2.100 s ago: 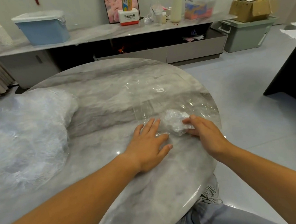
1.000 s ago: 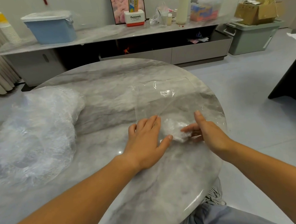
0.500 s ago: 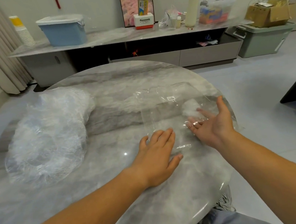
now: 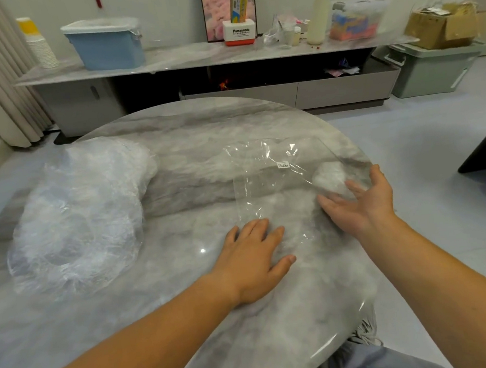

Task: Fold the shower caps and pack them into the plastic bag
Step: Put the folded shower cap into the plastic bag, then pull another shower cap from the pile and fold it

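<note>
L hand (image 4: 255, 259) lies flat, palm down, fingers spread, fingertips on the near edge of the clear plastic bag (image 4: 268, 181), pinning it to the round marble table (image 4: 201, 128). R hand (image 4: 362, 199) is open w/ fingers straight, palm turned up and left, gripping nothing. Its fingertips touch the folded shower cap (image 4: 329, 178), a small white wad at the bag's far-right end (looks inside the film, can't tell for sure). Big pile of loose shower caps (image 4: 75, 214) sits well apart on the table's left.
</note>
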`<state>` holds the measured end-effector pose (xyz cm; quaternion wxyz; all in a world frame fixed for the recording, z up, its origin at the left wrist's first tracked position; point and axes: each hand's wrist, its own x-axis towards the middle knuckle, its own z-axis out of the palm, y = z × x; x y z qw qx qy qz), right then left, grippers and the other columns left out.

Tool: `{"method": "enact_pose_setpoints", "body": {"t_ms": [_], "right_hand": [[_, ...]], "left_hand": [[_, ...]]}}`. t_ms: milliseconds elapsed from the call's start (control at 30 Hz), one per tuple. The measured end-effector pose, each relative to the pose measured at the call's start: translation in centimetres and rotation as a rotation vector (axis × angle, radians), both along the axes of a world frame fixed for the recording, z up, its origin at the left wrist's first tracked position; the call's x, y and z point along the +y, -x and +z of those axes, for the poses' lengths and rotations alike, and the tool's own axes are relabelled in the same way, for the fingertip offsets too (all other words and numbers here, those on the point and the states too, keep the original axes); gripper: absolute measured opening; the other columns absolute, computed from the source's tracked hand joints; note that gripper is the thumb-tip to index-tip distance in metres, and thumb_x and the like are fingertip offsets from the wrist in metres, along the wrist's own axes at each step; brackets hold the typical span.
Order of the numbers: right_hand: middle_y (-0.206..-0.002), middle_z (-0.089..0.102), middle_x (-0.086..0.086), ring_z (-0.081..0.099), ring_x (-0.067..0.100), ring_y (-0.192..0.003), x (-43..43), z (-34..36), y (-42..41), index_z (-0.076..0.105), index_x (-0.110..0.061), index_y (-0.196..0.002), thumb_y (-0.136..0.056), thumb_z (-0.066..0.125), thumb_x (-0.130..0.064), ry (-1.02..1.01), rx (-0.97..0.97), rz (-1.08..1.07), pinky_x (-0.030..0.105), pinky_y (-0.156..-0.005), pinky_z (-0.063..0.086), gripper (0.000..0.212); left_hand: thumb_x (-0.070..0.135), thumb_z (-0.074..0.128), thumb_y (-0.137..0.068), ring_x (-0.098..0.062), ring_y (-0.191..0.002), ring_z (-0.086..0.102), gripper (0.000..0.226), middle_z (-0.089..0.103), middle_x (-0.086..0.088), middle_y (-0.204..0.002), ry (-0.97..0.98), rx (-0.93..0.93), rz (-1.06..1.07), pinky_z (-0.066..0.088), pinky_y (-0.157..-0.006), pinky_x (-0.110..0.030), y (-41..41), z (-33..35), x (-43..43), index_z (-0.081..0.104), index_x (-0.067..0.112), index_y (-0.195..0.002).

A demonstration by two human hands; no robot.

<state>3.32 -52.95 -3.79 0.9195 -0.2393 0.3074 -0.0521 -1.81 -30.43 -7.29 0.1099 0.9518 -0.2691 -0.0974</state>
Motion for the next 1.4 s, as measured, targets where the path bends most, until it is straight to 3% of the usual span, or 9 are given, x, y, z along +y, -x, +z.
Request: {"method": "enact_pose_setpoints", "body": {"t_ms": [267,467,600,767,900,1033,1100,1233,1400], "right_hand": [[-0.15,0.039,0.025,0.045,0.038,-0.138,1.0,0.7,1.2,0.031,-0.004,-0.152,-0.095,0.061,-0.052,0.085,0.162,0.034,0.045,-0.112,0.042,0.08],[-0.141,0.046,0.032,0.054,0.044,-0.125,2.1,1.3,2.1,0.023,-0.007,-0.157,-0.104,0.051,-0.038,0.434,0.218,0.248,0.048,-0.111,0.044,0.068],[-0.113,0.059,0.021,0.066,0.036,-0.102,2.2,2.8,3.9,0.041,-0.003,-0.144,-0.103,0.054,-0.031,0.764,0.278,0.368,0.044,-0.097,0.054,0.052],[-0.109,0.068,0.018,0.07,0.026,-0.089,5.0,4.8,6.1,0.065,-0.007,-0.104,-0.1,0.055,-0.027,1.075,0.187,0.523,0.04,-0.081,0.059,0.023],[-0.106,0.072,0.012,0.069,0.023,-0.091,9.6,5.3,7.8,0.07,-0.009,-0.099,-0.1,0.056,-0.036,1.304,0.012,0.798,0.041,-0.087,0.056,0.03],[-0.094,0.067,0.013,0.061,0.016,-0.084,16.2,5.1,8.0,0.068,-0.008,-0.1,-0.097,0.056,-0.052,1.54,-0.236,1.085,0.048,-0.093,0.053,0.045],[-0.095,0.066,0.009,0.061,0.016,-0.084,19.8,5.1,7.6,0.069,-0.014,-0.099,-0.099,0.055,-0.05,1.545,-0.315,1.19,0.046,-0.096,0.052,0.038],[-0.121,0.067,0.012,0.061,0.027,-0.116,25.6,4.4,6.4,0.073,-0.015,-0.108,-0.099,0.057,-0.045,1.421,-0.357,1.198,0.046,-0.105,0.049,0.035],[-0.135,0.06,-0.009,0.056,0.007,-0.115,29.6,2.7,4.5,0.067,-0.023,-0.128,-0.098,0.058,-0.046,1.223,-0.25,1.181,0.039,-0.109,0.045,0.039]], "left_hand": [[0.065,0.029,-0.1,-0.017,-0.155,-0.002,0.072,0.006,-0.003,-0.168,-0.017,-0.004,0.042,0.002,-0.125,-0.04,0.0,-0.1,0.1,0.012,0.029,-0.16],[0.065,0.03,-0.099,-0.02,-0.155,-0.009,0.075,-0.003,-0.005,-0.169,-0.013,0.023,0.113,0.004,-0.125,-0.043,-0.6,0.1,-0.2,0.012,0.027,-0.16],[0.06,0.044,-0.098,-0.013,-0.154,-0.015,0.057,-0.002,0.0,-0.169,0.189,0.06,0.074,0.01,-0.125,-0.047,-0.5,1.4,0.9,0.041,0.029,-0.146],[0.055,0.043,-0.1,-0.016,-0.152,0.015,0.051,0.024,0.001,-0.163,0.171,-0.051,0.136,0.015,-0.124,-0.038,0.9,3.4,6.1,0.044,0.025,-0.142],[0.055,0.04,-0.101,-0.023,-0.145,0.031,0.054,0.033,-0.004,-0.158,0.065,-0.115,0.295,0.022,-0.119,-0.035,2.6,4.3,12.6,0.042,0.024,-0.145],[0.054,0.041,-0.101,-0.025,-0.152,0.018,0.053,0.022,-0.008,-0.164,0.014,-0.135,0.492,0.015,-0.121,-0.037,5.3,5.0,19.5,0.043,0.027,-0.147],[0.053,0.041,-0.102,-0.026,-0.153,0.013,0.051,0.017,-0.009,-0.166,0.015,-0.132,0.591,0.011,-0.122,-0.038,6.3,5.0,22.4,0.045,0.029,-0.146],[0.051,0.044,-0.101,-0.025,-0.155,-0.004,0.045,-0.002,-0.012,-0.167,0.164,-0.09,0.791,0.002,-0.122,-0.04,6.8,4.7,25.8,0.047,0.036,-0.144],[0.051,0.05,-0.096,-0.031,-0.141,0.034,0.041,0.028,-0.007,-0.153,0.524,0.08,1.028,0.036,-0.114,-0.051,5.8,4.2,27.8,0.053,0.04,-0.135]]}}
